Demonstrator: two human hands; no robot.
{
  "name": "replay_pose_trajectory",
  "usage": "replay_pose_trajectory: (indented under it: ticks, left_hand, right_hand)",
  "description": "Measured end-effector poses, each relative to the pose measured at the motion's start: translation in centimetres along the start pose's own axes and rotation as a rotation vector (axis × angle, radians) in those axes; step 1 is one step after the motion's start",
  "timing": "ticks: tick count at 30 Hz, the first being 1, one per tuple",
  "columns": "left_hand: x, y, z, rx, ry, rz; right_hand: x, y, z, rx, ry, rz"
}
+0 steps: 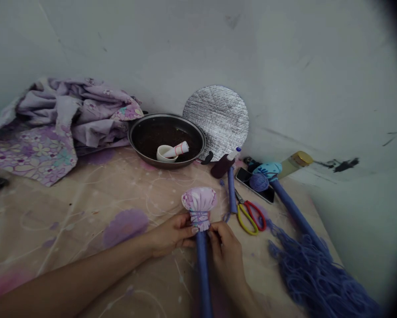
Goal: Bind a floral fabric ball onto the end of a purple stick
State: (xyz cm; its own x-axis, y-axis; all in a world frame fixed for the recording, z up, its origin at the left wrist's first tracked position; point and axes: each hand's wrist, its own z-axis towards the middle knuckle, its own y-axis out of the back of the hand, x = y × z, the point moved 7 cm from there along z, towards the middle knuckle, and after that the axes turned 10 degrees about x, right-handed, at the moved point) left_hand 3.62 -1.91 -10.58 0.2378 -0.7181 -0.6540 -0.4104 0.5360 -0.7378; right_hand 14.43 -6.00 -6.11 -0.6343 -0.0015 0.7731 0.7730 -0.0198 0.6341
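Note:
A blue stick (202, 269) stands out from the bottom edge of the head view, topped by a round padded head of pink flowered cloth (200, 198). Purple yarn (199, 217) is wound around the gathered neck of that cloth. My left hand (172, 236) grips the neck from the left, its thumb on the cloth's lower edge. From the right, the fingers of my right hand (227, 249) are closed at the same place, where cloth meets stick; its fingertips are partly hidden. Scissors with one yellow and one red handle (251, 217) lie just to the right.
A pan (142, 160) holding a white cup (161, 153) stands at the back, before a silver disc (221, 115). Bunched cloth (46, 154) lies left. On the right are a dark bottle (222, 167), a phone (269, 194), a blue-headed stick (294, 212) and loose yarn (318, 274).

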Motion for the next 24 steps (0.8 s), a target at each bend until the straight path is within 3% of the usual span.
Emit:
replay_pose_trajectory:
  ticks: [14, 21, 24]
  left_hand:
    - [0.1, 0.0, -0.1, -0.004, -0.001, 0.004]
    - [0.1, 0.1, 0.0, -0.023, 0.003, 0.006]
    - [-0.1, 0.0, 0.0, -0.033, -0.002, 0.008]
  right_hand:
    - [-0.6, 0.5, -0.5, 0.078, -0.041, -0.027]
    - [0.1, 0.0, 0.1, 0.036, -0.022, -0.013]
    - [0.6, 0.8, 0.5, 0.101, 0.021, -0.045]
